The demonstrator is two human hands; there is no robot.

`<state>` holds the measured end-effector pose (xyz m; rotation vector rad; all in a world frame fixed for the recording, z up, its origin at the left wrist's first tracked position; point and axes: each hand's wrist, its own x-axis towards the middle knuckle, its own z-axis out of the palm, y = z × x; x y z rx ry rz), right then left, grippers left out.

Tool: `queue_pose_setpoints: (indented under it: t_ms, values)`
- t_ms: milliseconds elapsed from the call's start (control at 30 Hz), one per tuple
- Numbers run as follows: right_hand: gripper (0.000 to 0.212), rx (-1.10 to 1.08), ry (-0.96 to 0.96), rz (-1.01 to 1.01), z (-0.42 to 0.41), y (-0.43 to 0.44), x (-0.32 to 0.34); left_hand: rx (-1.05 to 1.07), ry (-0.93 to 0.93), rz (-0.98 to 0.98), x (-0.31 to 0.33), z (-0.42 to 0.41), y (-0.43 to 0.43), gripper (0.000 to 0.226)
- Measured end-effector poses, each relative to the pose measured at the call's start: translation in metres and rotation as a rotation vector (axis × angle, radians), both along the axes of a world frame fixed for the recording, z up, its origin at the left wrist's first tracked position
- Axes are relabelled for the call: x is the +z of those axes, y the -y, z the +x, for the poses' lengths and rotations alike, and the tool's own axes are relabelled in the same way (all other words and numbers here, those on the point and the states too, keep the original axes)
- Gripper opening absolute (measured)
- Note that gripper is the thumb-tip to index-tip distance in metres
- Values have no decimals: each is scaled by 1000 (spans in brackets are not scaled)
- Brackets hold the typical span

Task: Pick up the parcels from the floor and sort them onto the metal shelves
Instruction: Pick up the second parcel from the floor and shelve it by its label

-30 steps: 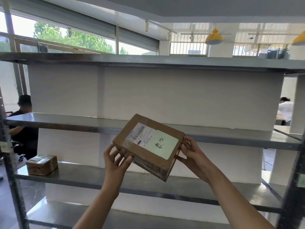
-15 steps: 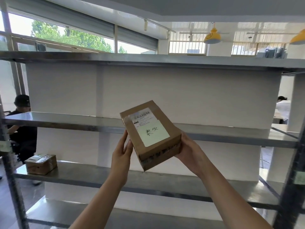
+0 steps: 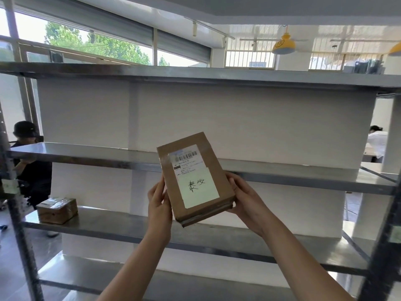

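- Held parcel (image 3: 195, 179): one brown carton, in the air in front of the metal shelves, clamped between both hands. It is off the floor and not yet on any shelf.
- Long axis: runs away from the person, upward with a slight lean to the left. The near short end sits low between the wrists, and the far short end overlaps the front edge of the second shelf (image 3: 86, 154) in the view (whether it touches cannot be told).
- Left grip (image 3: 159, 205): fingers straight and pointing up, pressed flat along the carton's left long side.
- Right grip (image 3: 247, 200): cupped round the right long side near the lower corner, thumb on the edge, fingers hidden behind the carton. It appears to carry most of the weight.
- Bearing for the next move, as a judgement: the carton already points lengthwise at the shelving, so a push forward along its own axis should seat it. Neither hand is clearly nearer the shelf, as the two sit almost level.
- Labels on the carton's top face, two: one printed barcode label (image 3: 186, 157) and one pale green slip (image 3: 198, 187) with handwritten characters.
- Shelf levels in view, four: top shelf (image 3: 195, 73), second shelf, third shelf (image 3: 130, 227) and bottom shelf (image 3: 173, 285).
- Parcels in view, two: the held one, and a small taped parcel (image 3: 56, 210) at the left end of the third shelf, well apart from the hands.
- Other persons, two: one in dark clothes (image 3: 28, 161) at the left and one in white (image 3: 377, 144) at the far right.
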<state>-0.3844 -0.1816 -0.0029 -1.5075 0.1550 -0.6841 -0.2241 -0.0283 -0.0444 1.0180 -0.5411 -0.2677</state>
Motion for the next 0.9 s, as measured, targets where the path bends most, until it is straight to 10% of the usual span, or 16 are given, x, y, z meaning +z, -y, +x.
queue_pose_setpoints:
  t_ms: [900]
  values:
    - [29, 29, -93, 42, 22, -16, -61, 66, 36, 30, -27, -47, -41, 45]
